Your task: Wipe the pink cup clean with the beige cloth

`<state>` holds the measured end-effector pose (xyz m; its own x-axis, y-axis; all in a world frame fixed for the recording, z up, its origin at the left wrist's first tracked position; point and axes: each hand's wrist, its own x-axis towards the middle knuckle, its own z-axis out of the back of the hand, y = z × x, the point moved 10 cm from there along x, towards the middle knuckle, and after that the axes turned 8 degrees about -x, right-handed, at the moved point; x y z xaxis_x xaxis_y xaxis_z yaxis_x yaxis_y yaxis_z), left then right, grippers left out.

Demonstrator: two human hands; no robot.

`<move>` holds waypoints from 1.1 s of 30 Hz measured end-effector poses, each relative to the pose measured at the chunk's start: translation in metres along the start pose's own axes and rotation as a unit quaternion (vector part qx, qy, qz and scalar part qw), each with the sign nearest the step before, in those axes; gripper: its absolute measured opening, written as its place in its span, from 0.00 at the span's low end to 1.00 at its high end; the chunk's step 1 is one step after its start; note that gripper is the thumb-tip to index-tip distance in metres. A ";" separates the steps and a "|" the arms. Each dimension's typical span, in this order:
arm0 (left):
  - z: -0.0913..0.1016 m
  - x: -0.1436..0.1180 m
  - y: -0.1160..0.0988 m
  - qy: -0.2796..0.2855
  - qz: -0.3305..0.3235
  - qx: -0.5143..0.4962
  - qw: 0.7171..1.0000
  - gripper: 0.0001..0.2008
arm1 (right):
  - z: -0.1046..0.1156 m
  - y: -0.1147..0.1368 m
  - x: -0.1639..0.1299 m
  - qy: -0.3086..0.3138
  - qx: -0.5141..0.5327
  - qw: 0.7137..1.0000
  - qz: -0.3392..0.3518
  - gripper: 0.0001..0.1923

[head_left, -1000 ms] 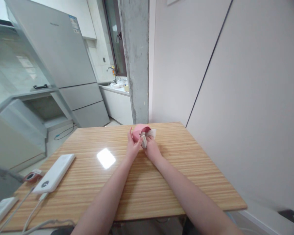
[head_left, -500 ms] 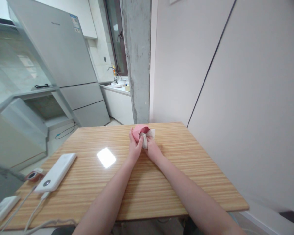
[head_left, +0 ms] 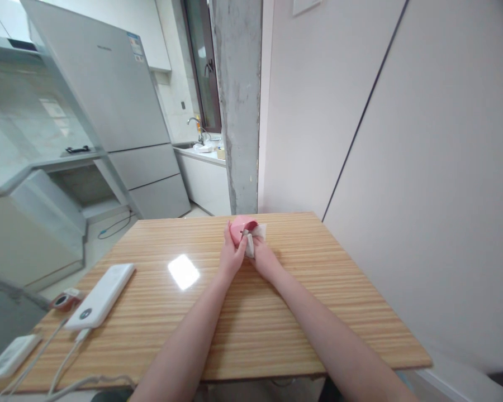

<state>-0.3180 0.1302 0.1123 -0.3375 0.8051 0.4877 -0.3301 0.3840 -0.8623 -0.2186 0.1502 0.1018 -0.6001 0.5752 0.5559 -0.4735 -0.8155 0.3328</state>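
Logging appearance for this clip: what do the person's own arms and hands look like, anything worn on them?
Both forearms are bare as far as the bottom edge of the picture, with no sleeves in view. The left hand and right hand wear no gloves, and no watch, bracelet or ring shows from this angle. The fingers are too small here to tell anything about the nails.

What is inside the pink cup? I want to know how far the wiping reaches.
A white cloth, held by the right hand, goes into the pink cup gripped by the left hand. The cup's bottom is hidden.
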 end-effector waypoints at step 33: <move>0.002 0.001 0.021 -0.070 0.092 -0.080 0.990 0.29 | 0.004 0.001 -0.005 0.006 -0.007 1.000 -0.005 0.20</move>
<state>-0.3272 0.1381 0.0952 -0.5022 0.8013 0.3251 -0.1111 0.3130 -0.9432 -0.2139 0.1461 0.1021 -0.6032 0.5834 0.5438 -0.4882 -0.8093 0.3266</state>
